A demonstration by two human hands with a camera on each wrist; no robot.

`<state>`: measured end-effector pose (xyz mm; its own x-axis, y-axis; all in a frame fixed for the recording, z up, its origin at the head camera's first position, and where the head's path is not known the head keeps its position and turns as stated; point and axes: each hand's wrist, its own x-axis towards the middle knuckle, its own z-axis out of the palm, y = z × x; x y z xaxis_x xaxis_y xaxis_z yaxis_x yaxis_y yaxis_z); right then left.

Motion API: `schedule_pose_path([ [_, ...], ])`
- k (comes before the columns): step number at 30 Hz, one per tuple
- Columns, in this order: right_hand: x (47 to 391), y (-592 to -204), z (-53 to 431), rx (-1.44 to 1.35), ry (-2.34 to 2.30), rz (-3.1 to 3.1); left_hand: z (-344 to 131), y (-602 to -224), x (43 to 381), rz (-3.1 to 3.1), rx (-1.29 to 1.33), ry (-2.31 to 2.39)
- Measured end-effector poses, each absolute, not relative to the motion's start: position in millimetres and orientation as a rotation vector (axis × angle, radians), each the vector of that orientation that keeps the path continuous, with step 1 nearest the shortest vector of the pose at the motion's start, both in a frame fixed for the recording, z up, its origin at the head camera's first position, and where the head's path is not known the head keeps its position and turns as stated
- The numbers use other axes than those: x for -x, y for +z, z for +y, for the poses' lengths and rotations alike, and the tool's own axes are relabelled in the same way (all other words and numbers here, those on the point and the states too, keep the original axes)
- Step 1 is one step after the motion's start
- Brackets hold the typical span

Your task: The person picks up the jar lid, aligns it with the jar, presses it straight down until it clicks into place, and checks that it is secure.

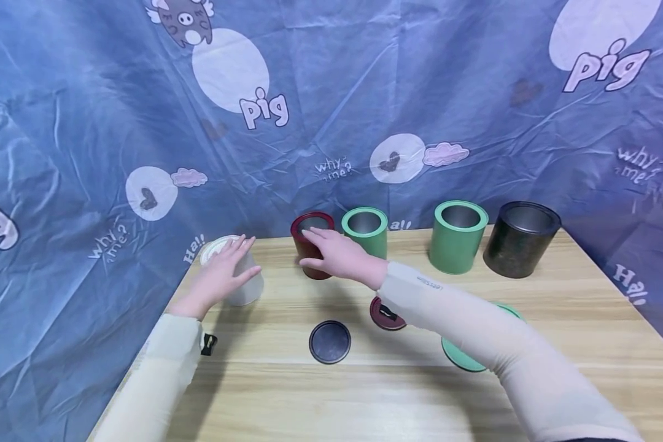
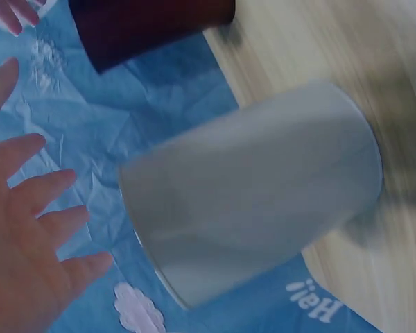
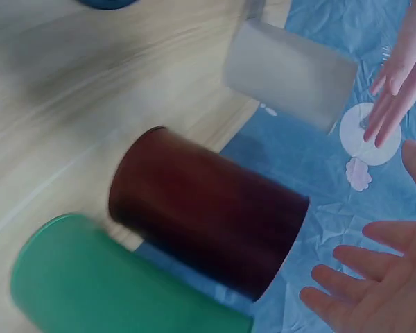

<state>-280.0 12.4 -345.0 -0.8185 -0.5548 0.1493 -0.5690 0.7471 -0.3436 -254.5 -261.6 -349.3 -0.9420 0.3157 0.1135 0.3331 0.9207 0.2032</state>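
The left hand (image 1: 221, 270) is hovering above the white can (image 2: 253, 191) at the tabletop's (image 1: 287, 393) far left, holding its fingers (image 2: 48, 187) spread. The right hand (image 1: 339, 253), fingers also spread, is hovering over the red can (image 3: 208, 211), which is standing between the white can and a green can (image 1: 376, 244). A dark lid (image 1: 329, 342) is lying nearer.

Wood-grain tbl (image 1: 309, 399) carries upright wht can (image 1: 250, 285), dk-red can (image 1: 305, 250), 2 grn cans (image 1: 457, 245) (image 1: 376, 245), blk can (image 1: 522, 248); fwd, blk lid (image 1: 329, 342), dk-red lid (image 1: 385, 323), part-hidden grn lid(s) (image 1: 464, 357).
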Motion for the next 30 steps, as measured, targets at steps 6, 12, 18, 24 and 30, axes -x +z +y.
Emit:
schedule_pose_path([
  [6,269.8,-354.7,37.6,-0.97,0.59,-2.849,-237.6,-357.7,251.7,-2.97,0.513,-0.276],
  [12,259.0,-368.8,65.8,-0.938,0.571,-2.838,-212.7,-366.9,247.5,-2.921,0.578,-0.233],
  [18,248.0,-386.4,95.4,-0.897,0.571,-2.814,-191.7,-378.4,243.5,-2.904,0.634,-0.253],
  [24,237.5,-406.6,122.2,-0.874,0.554,-2.785,-168.6,-392.0,237.9,-2.882,0.723,-0.269],
  [30,229.5,-423.2,147.0,-0.88,0.537,-2.793,-144.3,-405.5,231.5,-2.901,0.85,-0.263],
])
